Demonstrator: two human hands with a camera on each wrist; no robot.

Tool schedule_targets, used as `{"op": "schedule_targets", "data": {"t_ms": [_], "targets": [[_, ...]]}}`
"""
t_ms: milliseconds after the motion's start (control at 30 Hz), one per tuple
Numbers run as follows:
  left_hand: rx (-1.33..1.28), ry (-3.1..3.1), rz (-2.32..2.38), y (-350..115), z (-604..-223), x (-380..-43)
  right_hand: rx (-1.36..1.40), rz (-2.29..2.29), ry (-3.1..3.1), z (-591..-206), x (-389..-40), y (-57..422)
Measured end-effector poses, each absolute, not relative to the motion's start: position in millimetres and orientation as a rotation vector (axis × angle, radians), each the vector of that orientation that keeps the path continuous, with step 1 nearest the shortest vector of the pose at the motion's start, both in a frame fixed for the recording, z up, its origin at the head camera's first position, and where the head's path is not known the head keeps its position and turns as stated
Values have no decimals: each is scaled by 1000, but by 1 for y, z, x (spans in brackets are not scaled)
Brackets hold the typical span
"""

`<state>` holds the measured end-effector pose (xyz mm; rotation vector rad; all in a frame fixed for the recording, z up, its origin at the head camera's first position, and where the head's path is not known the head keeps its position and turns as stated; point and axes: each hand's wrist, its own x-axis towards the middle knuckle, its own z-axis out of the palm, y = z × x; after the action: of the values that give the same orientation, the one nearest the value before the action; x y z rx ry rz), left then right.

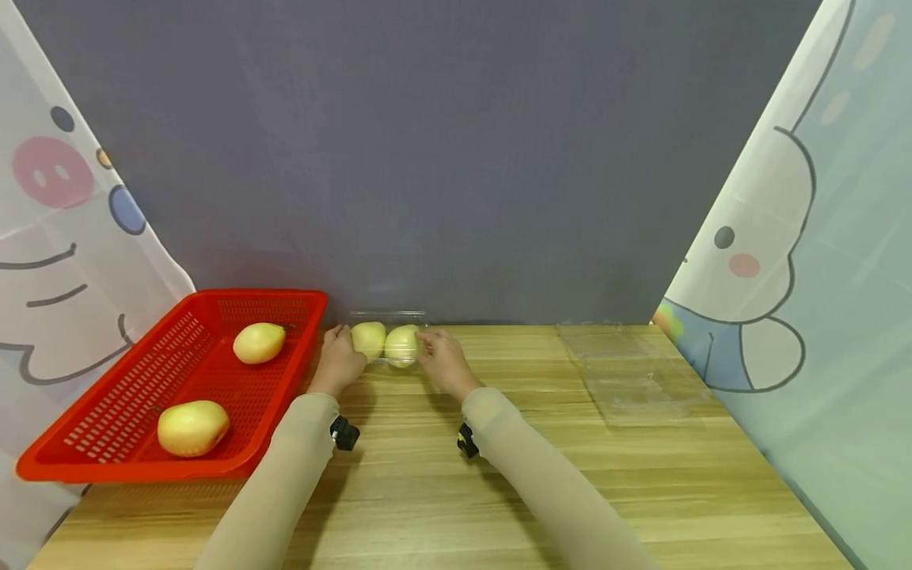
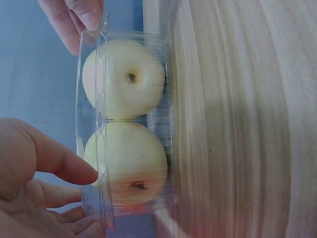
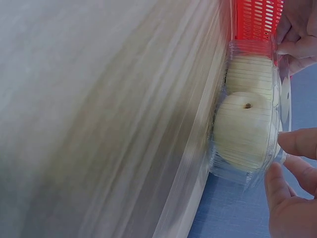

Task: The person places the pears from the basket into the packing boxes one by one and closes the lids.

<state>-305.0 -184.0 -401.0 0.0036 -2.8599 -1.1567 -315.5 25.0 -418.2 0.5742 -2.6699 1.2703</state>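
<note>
A clear plastic fruit box (image 2: 101, 144) sits at the far edge of the wooden table, close to the backdrop. Inside are two pale yellow pears side by side: the left pear (image 1: 369, 340) and the right pear (image 1: 402, 347). My left hand (image 1: 336, 360) is at the box's left end, thumb and fingers on either side of its rim. At the right end, my right hand (image 1: 445, 362) pinches the rim between thumb and fingers. Clear plastic also extends above the rim, over the pears, in the left wrist view.
To the left stands a red perforated basket (image 1: 107, 473), holding a pear (image 1: 260, 343) at the back and another pear (image 1: 193, 428) in front. Clear plastic boxes (image 1: 634, 372) lie on the table's right side. A grey backdrop (image 1: 456, 158) rises behind the table (image 1: 413, 491).
</note>
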Motion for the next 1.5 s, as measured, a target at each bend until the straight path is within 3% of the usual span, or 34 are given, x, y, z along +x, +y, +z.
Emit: {"op": "schedule_targets", "data": {"t_ms": [800, 1500], "targets": [[-84, -2840, -1101, -179, -400, -298, 592, 1346, -2665, -417, -312, 29], [-242, -2832, -1083, -170, -395, -273, 806, 1156, -2684, -401, -288, 46]]}}
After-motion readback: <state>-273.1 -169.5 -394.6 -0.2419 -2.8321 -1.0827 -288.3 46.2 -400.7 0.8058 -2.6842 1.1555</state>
